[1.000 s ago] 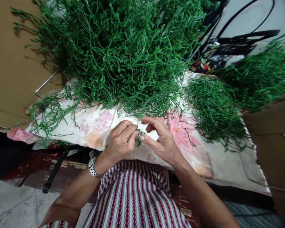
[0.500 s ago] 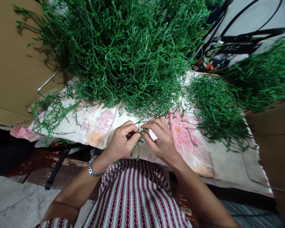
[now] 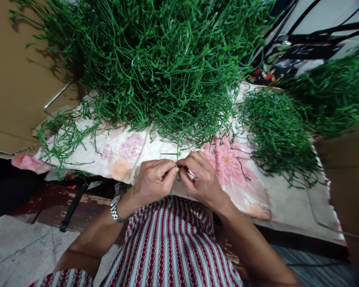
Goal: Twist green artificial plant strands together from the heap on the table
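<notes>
Left of the frame: loose green strands [image 3: 67, 140] lie on the floral cloth [image 3: 290, 197]. Lower centre: the left hand [image 3: 154, 179] pinches a thin green stem [image 3: 177, 156] between thumb and fingers. The large green pile [image 3: 158, 67] occupies upper centre. The right hand [image 3: 202, 180], spread a second ago, is now narrowed on the same stem, fingertips beside the left's; the stem is thus gripped from both sides. Right: a smaller green pile [image 3: 279, 131].
</notes>
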`<action>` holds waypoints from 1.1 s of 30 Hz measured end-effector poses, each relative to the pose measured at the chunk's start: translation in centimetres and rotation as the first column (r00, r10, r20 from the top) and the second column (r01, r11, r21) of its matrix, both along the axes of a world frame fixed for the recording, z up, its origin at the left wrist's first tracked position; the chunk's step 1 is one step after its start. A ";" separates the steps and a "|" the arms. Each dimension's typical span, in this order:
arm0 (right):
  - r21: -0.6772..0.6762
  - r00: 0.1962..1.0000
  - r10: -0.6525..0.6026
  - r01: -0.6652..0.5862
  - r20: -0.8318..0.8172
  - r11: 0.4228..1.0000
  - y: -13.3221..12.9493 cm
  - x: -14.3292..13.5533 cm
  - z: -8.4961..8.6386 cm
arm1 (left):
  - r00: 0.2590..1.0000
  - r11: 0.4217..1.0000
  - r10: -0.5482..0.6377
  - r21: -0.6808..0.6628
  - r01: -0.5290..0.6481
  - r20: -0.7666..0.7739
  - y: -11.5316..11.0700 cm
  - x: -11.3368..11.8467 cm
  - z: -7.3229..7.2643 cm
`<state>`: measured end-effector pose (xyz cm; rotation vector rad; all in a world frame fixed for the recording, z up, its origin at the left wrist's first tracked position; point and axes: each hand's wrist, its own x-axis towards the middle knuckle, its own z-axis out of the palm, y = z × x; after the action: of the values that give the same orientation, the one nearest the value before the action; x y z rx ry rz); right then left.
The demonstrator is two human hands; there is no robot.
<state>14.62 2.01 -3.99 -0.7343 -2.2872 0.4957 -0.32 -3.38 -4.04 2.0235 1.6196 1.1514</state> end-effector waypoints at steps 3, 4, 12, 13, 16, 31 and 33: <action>-0.150 0.994 0.102 -0.094 0.045 0.984 0.2 0.5 0.5 | 0.997 0.990 -0.081 -0.119 0.080 0.003 -0.1 -0.5 0.3; -0.202 0.988 0.145 -0.130 0.060 0.971 0.2 0.8 0.7 | 0.993 0.979 -0.115 -0.165 0.118 0.029 -0.1 -0.7 0.4; -0.300 0.939 0.307 -0.251 0.155 0.920 -0.5 2.8 2.8 | 0.950 0.911 -0.290 -0.272 0.310 0.111 -1.0 -2.7 2.7; -0.270 0.942 0.294 -0.244 0.165 0.932 -0.4 3.1 2.9 | 0.957 0.921 -0.277 -0.258 0.291 0.089 -1.0 -2.9 2.9; -0.235 0.944 0.292 -0.252 0.155 0.939 0.2 3.8 3.0 | 0.968 0.941 -0.244 -0.229 0.249 0.048 -0.7 -3.1 3.0; -0.049 0.950 -0.292 0.299 0.114 0.953 3.2 12.1 6.3 | 0.988 0.952 -0.093 -0.279 0.125 0.124 0.2 -5.1 1.7; 0.224 0.799 -0.577 0.540 0.166 0.812 5.9 13.7 6.8 | 0.976 0.961 -0.022 -0.263 0.080 0.217 0.8 -3.7 1.6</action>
<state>28.33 7.91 2.83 -1.3795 -2.1255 -0.0660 -4.05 -2.58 -2.47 1.6999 1.5161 1.0247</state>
